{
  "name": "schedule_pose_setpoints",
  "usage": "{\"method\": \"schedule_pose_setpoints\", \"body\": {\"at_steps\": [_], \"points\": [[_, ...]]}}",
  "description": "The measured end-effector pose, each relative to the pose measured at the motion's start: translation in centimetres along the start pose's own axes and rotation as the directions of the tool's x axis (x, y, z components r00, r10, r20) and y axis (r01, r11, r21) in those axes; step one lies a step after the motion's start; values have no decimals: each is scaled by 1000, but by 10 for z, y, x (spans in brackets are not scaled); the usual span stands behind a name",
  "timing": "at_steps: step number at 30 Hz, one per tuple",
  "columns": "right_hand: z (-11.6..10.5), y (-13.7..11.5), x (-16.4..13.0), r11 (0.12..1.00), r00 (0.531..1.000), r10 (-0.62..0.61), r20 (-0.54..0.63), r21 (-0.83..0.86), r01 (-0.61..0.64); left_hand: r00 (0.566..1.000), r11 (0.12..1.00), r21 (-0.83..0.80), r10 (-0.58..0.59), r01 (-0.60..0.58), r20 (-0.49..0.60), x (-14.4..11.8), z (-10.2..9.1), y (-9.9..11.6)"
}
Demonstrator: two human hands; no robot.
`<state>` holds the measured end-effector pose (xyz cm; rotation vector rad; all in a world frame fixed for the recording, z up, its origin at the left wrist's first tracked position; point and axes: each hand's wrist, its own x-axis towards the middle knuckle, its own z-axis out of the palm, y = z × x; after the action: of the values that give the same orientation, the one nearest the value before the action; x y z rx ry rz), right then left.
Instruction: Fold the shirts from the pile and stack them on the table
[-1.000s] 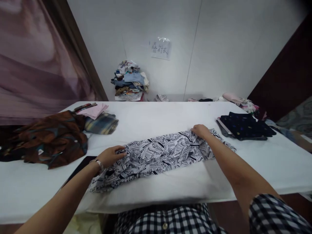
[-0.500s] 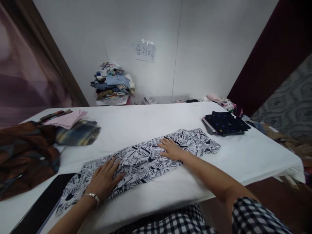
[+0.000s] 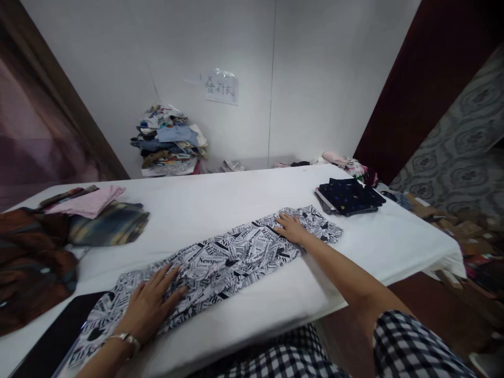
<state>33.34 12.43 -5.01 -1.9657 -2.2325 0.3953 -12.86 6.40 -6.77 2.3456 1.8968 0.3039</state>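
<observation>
A shirt with a black-and-white newspaper print (image 3: 228,257) lies in a long folded strip, slanting across the white table from lower left to right. My left hand (image 3: 151,302) rests flat on its left part, fingers spread, a bracelet at the wrist. Toward the shirt's right end, my right hand (image 3: 291,228) lies palm down with the fingers apart. Neither hand grips the cloth. Under the shirt's lower left end is a dark flat board (image 3: 59,336), partly covered.
Rust-brown clothing (image 3: 35,273) is heaped at the left, beside a folded plaid garment (image 3: 110,224) and a pink one (image 3: 88,202). A dark navy folded stack (image 3: 350,197) sits at the right of the white table (image 3: 220,194). Behind it rises a tall clothes pile (image 3: 171,142).
My right hand has slid right along the shirt, toward its right end. The left hand stays on the left part, slightly farther down-left. The whole view has shifted a little.
</observation>
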Motion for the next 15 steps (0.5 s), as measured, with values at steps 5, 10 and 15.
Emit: {"method": "schedule_pose_setpoints", "body": {"at_steps": [5,10,15], "points": [[-12,-60,-22,983,977,-177,-120,21,180,945,950,-165,-290,266,-148,-16,-30,-8],[9,-128,-30,897,899,-434,-52,63,437,867,871,-119,-489,477,-97,-48,-42,15],[54,-143,-24,850,844,-525,106,28,525,842,845,28,-527,533,-119,-63,-32,31]]}}
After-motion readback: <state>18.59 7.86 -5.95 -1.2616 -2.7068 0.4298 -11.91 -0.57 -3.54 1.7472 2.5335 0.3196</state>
